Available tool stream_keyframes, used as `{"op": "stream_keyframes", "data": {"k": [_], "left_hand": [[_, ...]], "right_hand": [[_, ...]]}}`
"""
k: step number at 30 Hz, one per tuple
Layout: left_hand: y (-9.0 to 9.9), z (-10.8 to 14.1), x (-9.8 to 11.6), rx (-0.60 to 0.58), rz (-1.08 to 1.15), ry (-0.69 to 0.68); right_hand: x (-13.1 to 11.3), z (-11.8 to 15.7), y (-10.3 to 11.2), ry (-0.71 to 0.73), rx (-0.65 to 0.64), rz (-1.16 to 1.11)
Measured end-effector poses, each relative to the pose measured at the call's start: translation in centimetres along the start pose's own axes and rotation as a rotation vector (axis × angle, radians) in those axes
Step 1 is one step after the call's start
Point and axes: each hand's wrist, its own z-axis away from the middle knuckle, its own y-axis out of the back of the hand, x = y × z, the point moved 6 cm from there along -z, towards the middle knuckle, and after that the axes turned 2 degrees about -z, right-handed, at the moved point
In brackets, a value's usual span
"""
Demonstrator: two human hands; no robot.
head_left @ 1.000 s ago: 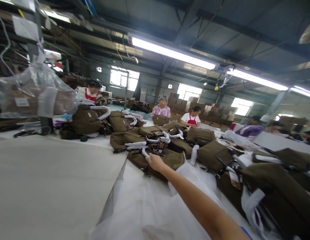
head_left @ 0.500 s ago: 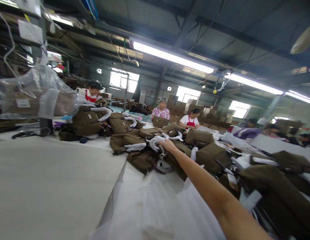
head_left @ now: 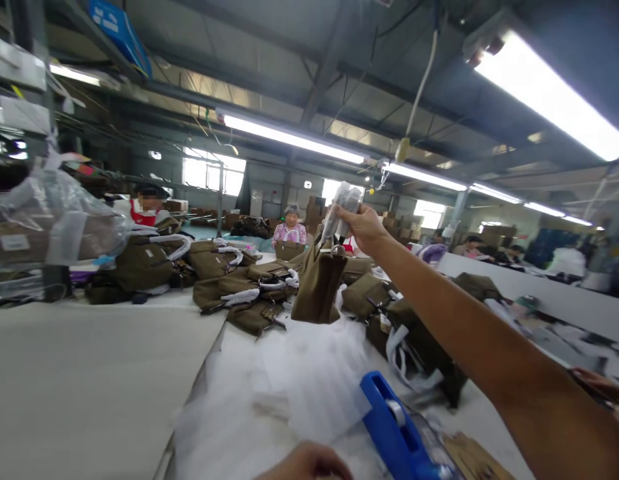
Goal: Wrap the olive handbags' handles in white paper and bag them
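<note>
Left hand (head_left: 305, 463) near, olive handbag (head_left: 316, 288) up in the right hand (head_left: 365, 228)!
Left fingers cropped, can't tell their spread; bag's at centre, by the white sheets' (head_left: 324, 390) far edge, wrapped handles (head_left: 345, 199) clasped in the right fingers; even grip should steady it, clear of the blue tape dispenser (head_left: 396, 430), near right.

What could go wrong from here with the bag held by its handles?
Only the right hand grips the bag, by its wrapped handles, so it could swing or tip into the neighbouring bags. If lowered toward the wearer, it might crease the white sheets or knock the blue tool at their edge.
</note>
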Motion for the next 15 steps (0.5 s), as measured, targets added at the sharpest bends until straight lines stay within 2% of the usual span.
{"op": "stream_keyframes", "data": {"k": [4,7,9,11,15], "left_hand": [[0.2,4.5,3.3,0.106,-0.069,0.017],[0.1,8.8,4.8,0.358,0.002,-0.011],[-1.0,11.2,4.3,0.517,0.179,-0.032],[-2.6,12.8,2.9,0.636,0.411,-0.019],[-5.1,15.1,-0.1,0.892,0.777,0.1]], "right_hand": [[-4.4,5.9,-0.7,0.105,0.097,0.078],[-5.3,12.0,-1.6,0.131,0.142,0.159],[-4.8,16.3,-2.2,0.128,0.184,0.198],[-4.2,20.5,-2.9,0.113,0.208,0.222],[-4.2,27.5,-4.4,0.043,0.167,0.268]]}}
